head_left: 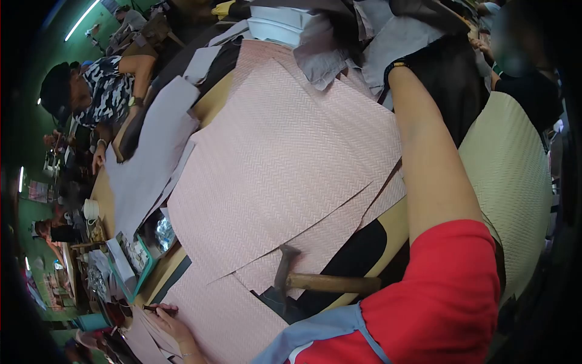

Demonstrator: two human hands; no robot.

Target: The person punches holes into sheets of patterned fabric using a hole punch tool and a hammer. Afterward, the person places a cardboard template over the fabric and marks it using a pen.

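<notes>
At the lower left, my left hand (170,324) is closed around a dark slim tool (160,309) whose exact kind is unclear. It is beside the edge of pink herringbone-textured sheets (285,139), spread in overlapping layers over the table. My right arm stretches to the far side, a dark band round its wrist. Dark cloth (451,85) lies about that wrist, and the right hand's fingers are hidden. A hammer (333,283) with a wooden handle rests near my apron, its metal head over the pink sheets' lower edge.
Grey cloth pieces (151,139) lie along the left side. A green-edged tray (142,258) holds small items. White boxes (276,24) stand at the back. A pale green textured sheet (512,182) curves at right. A person in a camouflage shirt (109,88) leans at the left.
</notes>
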